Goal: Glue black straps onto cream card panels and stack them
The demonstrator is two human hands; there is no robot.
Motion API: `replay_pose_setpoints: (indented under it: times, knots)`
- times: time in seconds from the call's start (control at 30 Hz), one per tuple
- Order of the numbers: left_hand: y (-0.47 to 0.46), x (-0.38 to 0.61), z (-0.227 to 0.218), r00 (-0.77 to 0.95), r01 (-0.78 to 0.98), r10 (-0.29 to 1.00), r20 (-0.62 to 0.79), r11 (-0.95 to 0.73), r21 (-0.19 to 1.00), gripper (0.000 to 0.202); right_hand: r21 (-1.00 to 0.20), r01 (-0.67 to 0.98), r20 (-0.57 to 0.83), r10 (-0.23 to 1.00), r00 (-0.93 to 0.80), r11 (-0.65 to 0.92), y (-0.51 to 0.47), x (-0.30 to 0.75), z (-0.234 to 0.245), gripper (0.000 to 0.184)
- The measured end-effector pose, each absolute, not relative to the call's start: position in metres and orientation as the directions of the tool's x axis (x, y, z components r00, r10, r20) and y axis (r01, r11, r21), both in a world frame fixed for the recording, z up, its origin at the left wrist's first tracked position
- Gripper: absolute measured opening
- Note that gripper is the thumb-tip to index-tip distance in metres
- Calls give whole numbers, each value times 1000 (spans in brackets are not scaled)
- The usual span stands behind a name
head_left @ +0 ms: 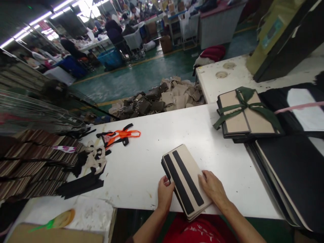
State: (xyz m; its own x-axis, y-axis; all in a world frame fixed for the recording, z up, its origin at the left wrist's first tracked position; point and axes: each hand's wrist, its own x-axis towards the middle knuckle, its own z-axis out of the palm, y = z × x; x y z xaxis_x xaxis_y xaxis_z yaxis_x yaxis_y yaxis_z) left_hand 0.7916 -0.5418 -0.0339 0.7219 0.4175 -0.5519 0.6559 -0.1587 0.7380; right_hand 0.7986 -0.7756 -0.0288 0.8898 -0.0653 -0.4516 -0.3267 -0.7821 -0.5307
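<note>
A stack of flat beige pieces (192, 163), the top one bearing two long black strips (187, 177), lies at a slant near the front edge of the white table. My left hand (165, 193) grips its left side, fingers curled at the edge. On the opposite side, my right hand (212, 186) holds the right edge, its thumb and fingers bent against it. The stack's near corner reaches over the table edge, above red clothing. Its layers show along the left side; their number cannot be told.
A bundle of beige panels (234, 118) tied with green ribbon sits at right, beside large black sheets (291, 175). Orange strapping (124, 134) and black scraps (83, 184) lie left. Stacked pieces (22, 168) stand far left. Cut pieces (177, 92) are heaped behind the table (136, 165).
</note>
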Motion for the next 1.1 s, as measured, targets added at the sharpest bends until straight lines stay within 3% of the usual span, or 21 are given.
replay_pose_setpoints:
  times: [0.2,0.4,0.77,0.93,1.1]
  knots:
    - [-536,799,-36,664,697,412,-624,-39,716,40,-434,-388,-547,-104,831,-813,-759,809,-24,38]
    - [-536,808,-29,668,698,356,-654,6,716,29,-436,-449,-638,-84,766,-780,-759,819,-25,45]
    - [-545,807,-22,662,707,377,-648,-30,706,30,-445,-436,-584,-116,803,-782,-747,803,-18,35]
    - [-543,808,-19,673,701,366,-643,-38,712,30,-508,-574,-641,-163,750,-642,-740,799,-18,35]
    - [-537,805,-20,678,696,343,-650,-15,718,32,-592,-713,-715,-164,680,-376,-735,797,-23,58]
